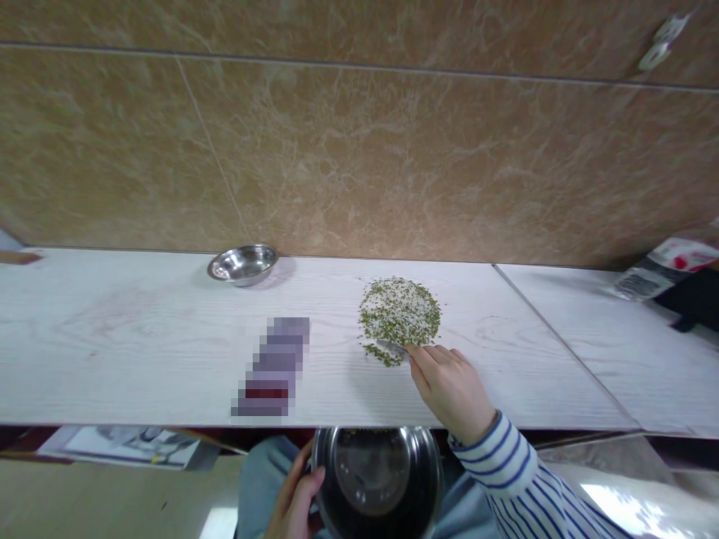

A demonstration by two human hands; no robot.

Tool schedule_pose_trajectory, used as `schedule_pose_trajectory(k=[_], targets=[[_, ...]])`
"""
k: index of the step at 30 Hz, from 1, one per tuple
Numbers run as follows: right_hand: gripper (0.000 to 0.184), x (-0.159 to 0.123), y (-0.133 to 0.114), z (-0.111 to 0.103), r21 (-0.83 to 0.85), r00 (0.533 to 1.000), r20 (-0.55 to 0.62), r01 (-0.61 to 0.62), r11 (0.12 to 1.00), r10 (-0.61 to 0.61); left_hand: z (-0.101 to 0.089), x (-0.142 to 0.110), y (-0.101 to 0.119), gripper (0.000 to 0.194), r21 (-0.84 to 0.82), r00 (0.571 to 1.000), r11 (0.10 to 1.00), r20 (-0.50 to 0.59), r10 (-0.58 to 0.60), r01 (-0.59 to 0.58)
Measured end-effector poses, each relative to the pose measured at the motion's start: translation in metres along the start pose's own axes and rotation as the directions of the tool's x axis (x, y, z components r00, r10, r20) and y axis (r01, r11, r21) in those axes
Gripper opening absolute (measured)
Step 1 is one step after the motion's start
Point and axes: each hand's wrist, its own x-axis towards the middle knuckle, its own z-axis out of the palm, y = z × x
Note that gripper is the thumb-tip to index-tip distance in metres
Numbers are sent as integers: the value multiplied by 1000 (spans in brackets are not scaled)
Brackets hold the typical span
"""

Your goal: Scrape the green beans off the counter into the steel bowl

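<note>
A flat round patch of small green and white bits [398, 318] lies on the white wood-grain table [140, 337]. My right hand [449, 389] rests at its near edge, and its fingers press a thin pale scraper or card [392, 346] into the bits. A blue-and-white striped sleeve [517, 471] covers that forearm. Below the table's front edge, my left hand [295, 503] grips the rim of a large steel bowl [377, 479], which is tilted up toward me over my lap. The bowl's inside looks dark, and its contents cannot be made out.
A small steel bowl [243, 264] stands at the table's back edge against a marble-look wall [359, 150]. A pixelated, blurred object [272, 367] lies left of the patch. A printed plastic bag [657, 271] sits at the far right, and a seam crosses the table there.
</note>
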Motion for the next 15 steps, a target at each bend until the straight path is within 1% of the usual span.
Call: schedule_pose_trajectory(k=[5,9,15], targets=[[17,0,-7,1,17,1000,3,29,999,-29,3,2,0,59,13,1000,1000,3,-23,22],[19,-5,-7,-2,70,999,-21,48,996,-47,7,-3,2,57,4,1000,1000,-20,-20,20],[22,-6,-3,-3,57,999,-20,28,998,-27,8,-4,0,60,30,999,999,-18,30,-29]])
